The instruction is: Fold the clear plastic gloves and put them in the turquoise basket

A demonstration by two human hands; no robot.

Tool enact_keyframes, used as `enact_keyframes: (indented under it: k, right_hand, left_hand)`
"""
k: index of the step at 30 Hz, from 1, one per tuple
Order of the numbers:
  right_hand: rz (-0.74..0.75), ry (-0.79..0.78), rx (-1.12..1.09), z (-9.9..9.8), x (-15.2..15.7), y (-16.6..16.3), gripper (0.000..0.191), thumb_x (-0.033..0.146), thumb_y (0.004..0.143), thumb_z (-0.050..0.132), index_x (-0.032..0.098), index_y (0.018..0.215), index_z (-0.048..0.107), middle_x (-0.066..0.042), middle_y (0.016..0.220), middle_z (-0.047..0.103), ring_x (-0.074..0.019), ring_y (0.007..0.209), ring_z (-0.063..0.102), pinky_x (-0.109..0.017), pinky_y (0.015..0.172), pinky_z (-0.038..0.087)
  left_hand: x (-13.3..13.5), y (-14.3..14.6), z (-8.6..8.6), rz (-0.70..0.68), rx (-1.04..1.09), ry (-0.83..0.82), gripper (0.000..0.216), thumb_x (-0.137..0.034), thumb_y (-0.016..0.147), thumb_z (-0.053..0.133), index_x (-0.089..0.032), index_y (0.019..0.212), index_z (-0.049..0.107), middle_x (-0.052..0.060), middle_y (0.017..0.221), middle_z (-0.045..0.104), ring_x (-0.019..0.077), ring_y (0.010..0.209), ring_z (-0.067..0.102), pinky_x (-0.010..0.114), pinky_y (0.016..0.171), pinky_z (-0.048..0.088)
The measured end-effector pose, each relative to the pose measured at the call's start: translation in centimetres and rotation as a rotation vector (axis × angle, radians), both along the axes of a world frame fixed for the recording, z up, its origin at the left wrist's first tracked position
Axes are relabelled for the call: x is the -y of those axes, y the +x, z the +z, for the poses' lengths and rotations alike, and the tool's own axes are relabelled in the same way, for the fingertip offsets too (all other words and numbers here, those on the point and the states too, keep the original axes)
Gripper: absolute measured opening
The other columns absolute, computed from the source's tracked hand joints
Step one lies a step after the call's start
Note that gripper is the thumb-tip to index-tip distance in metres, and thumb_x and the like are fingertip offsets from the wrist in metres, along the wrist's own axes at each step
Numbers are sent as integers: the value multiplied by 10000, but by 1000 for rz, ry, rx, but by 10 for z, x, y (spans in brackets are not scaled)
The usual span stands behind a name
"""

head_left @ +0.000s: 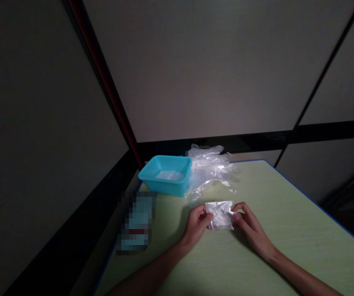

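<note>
Between my two hands is a small clear plastic packet (221,216), flat and crinkled, with something folded inside that I cannot make out. My left hand (197,224) pinches its left edge between thumb and fingers. At the right edge, my right hand (249,226) holds the packet's side with thumb and bent forefinger. Just beyond the packet lies a loose heap of clear plastic gloves (210,168). Left of that heap stands a turquoise plastic basket (166,187) with flat, pale packets (169,175) in its bottom.
The pale green table (288,213) has a blue edge. A blurred-out flat, dark-rimmed object (138,222) lies at its left side. Behind the table rises a pale panelled wall (210,74) with dark strips, and another panel (50,102) stands close on the left.
</note>
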State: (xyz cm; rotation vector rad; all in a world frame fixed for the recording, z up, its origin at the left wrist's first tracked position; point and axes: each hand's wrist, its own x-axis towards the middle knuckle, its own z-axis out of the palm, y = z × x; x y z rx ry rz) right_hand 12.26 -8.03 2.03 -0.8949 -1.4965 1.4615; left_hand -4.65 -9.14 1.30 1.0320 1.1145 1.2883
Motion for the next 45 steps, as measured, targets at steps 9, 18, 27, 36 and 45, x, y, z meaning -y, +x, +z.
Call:
enact_keyframes:
  k: [9,18,27,36,45]
  right_hand:
    - [35,-3,-92,-8,-5,-6,280,411,770,568,234,810,355,57,593,463,-103,523,435,-204,478,300]
    - [203,22,-110,0,-6,5,190,337,785,570,227,861,435,48,648,452,-95,573,410,-202,513,307]
    - [225,-30,-51,1,-8,2,305,331,778,573,239,1022,416,37,670,504,-117,592,468,-226,534,339]
    - [88,37,-62,-4,-10,2,417,289,740,629,294,1128,476,-46,984,592,-165,895,566,-298,779,448]
    - [84,137,193,-10,-7,5,283,351,749,595,273,1016,649,-89,1079,622,-275,1037,539,-439,898,398]
  left_hand:
    - [3,0,3,-93,-7,-19,368,-436,612,644,-106,764,584,45,664,600,125,500,529,218,459,387]
    - [11,-10,9,-155,-41,-15,282,-431,644,586,-154,643,535,-27,551,492,111,547,462,206,523,342]
    - [5,2,3,-93,-58,-39,265,-359,571,626,-164,543,448,-53,485,404,69,444,362,182,429,258]
    - [2,-1,0,78,-46,-1,298,-393,594,610,-168,553,421,-51,510,394,67,468,356,171,433,272]
    - [4,1,-8,58,-24,-20,342,-467,619,598,-177,599,419,-42,522,394,88,462,394,187,416,318]
